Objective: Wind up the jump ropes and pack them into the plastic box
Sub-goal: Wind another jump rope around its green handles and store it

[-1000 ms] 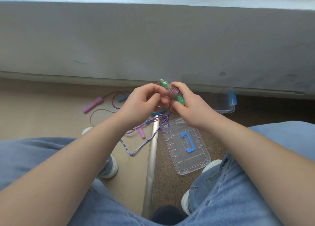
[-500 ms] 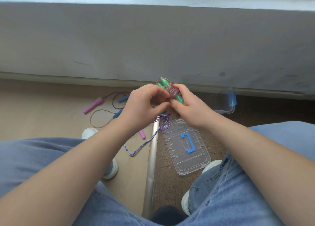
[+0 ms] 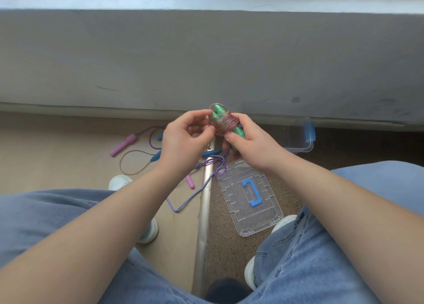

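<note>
My right hand (image 3: pixel 247 140) grips the green-handled jump rope (image 3: pixel 223 122), whose pinkish cord is wound round the two green handles. My left hand (image 3: pixel 185 138) has its fingers curled at the bundle's left side, pinching the cord's end. On the floor below lie a pink-handled rope (image 3: pixel 124 143), a blue-handled rope (image 3: pixel 154 158) and a purple-white twisted cord (image 3: pixel 190 198). The clear plastic box (image 3: pixel 298 140) stands open to the right, partly hidden by my right hand. Its clear lid with a blue handle (image 3: pixel 251 193) lies flat nearer to me.
A grey wall with a low ledge (image 3: pixel 206 62) runs across the far side. A metal floor strip (image 3: pixel 205 212) divides the beige floor from the brown speckled floor. My knees in jeans and white shoes (image 3: pixel 149 230) flank the ropes and lid.
My left hand's fingers have shifted upward along the wound bundle while the right hand keeps its grip. The ropes on the floor lie as before.
</note>
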Action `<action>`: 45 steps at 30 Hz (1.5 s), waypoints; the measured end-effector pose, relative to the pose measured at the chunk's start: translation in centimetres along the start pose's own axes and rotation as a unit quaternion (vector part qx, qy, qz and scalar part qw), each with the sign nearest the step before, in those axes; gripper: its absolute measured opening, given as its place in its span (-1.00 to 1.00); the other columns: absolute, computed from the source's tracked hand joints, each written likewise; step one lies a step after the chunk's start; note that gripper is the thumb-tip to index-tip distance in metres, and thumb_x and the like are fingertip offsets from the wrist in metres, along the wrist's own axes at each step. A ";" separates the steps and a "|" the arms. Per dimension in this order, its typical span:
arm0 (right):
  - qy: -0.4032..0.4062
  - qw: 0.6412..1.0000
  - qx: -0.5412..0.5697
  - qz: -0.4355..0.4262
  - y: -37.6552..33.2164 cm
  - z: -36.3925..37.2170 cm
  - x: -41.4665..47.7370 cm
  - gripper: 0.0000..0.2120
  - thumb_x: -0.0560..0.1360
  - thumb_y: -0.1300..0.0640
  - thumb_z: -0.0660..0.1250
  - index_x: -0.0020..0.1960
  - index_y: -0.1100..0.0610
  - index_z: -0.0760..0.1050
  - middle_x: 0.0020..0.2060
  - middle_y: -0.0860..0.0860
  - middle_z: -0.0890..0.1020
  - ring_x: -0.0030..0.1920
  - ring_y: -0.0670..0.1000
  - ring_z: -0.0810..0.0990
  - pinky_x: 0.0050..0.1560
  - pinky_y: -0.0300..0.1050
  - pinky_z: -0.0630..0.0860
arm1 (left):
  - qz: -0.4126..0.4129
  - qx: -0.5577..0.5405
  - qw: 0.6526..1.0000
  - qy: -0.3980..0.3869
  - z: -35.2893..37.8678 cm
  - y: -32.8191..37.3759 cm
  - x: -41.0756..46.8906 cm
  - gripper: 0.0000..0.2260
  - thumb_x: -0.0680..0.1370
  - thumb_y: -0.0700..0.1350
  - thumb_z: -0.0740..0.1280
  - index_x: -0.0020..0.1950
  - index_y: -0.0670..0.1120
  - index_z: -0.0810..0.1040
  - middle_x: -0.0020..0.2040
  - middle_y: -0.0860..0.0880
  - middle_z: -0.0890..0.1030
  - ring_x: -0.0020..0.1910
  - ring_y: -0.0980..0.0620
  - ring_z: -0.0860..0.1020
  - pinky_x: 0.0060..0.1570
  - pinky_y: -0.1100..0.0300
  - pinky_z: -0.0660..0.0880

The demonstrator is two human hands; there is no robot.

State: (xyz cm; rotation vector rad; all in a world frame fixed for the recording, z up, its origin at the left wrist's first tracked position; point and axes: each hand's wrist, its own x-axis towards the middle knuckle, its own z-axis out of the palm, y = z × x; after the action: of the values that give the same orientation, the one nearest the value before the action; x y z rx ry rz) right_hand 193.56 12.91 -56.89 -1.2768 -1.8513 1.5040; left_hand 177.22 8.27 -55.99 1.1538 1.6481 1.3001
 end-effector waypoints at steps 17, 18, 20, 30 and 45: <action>0.086 0.972 0.206 0.072 -0.1 -0.4 0.9 -0.73 0.68 0.22 0.16 0.38 0.17 0.34 -0.25 0.07 0.54 -0.33 -0.01 0.48 -0.17 0.05 0.59 | -0.096 -0.104 0.990 0.011 -0.4 0.6 0.3 -0.91 0.59 -0.28 0.36 0.06 -0.16 0.62 -0.18 -0.06 0.73 -0.28 0.06 0.66 -0.20 0.25 0.61; 0.101 0.977 0.173 0.070 0.1 -0.5 1.0 -0.71 0.68 0.21 0.17 0.39 0.14 0.34 -0.24 0.07 0.55 -0.30 0.00 0.49 -0.14 0.06 0.60 | -0.112 -0.090 0.990 0.004 -0.3 0.4 0.3 -0.93 0.58 -0.27 0.38 0.04 -0.18 0.63 -0.20 -0.06 0.73 -0.27 0.06 0.67 -0.22 0.26 0.61; 0.118 0.982 0.130 0.063 0.3 -0.8 1.0 -0.70 0.67 0.19 0.18 0.40 0.11 0.33 -0.23 0.06 0.57 -0.29 0.00 0.50 -0.15 0.04 0.60 | -0.128 -0.057 0.990 -0.005 -0.6 0.1 0.5 -0.95 0.57 -0.21 0.41 -0.02 -0.19 0.65 -0.23 -0.08 0.72 -0.27 0.06 0.68 -0.24 0.26 0.60; 0.032 0.993 0.066 0.097 0.6 0.3 0.9 -0.70 0.66 0.16 0.18 0.38 0.05 0.35 -0.25 0.03 0.60 -0.28 0.01 0.52 -0.17 0.03 0.57 | -0.053 -0.029 0.994 -0.088 -0.9 0.9 0.5 -0.85 0.62 -0.13 0.34 0.03 -0.22 0.60 0.08 -0.06 0.70 -0.07 0.12 0.61 -0.18 0.25 0.56; -0.013 0.999 0.037 0.017 0.4 0.5 0.0 -0.74 0.64 0.13 0.22 0.32 0.05 0.40 -0.22 0.01 0.63 -0.21 0.06 0.60 0.02 0.26 0.62 | -0.054 0.064 0.994 -0.068 -1.7 -1.8 1.6 -0.51 0.49 -0.38 0.21 0.34 0.01 0.47 0.27 0.05 0.57 0.27 0.11 0.52 0.29 0.03 0.50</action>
State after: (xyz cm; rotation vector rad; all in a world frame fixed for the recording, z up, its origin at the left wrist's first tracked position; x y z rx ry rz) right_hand 193.29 12.66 -57.46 -1.2669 -1.7804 1.5992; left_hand 174.70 9.06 -57.42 1.1848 1.6872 1.0384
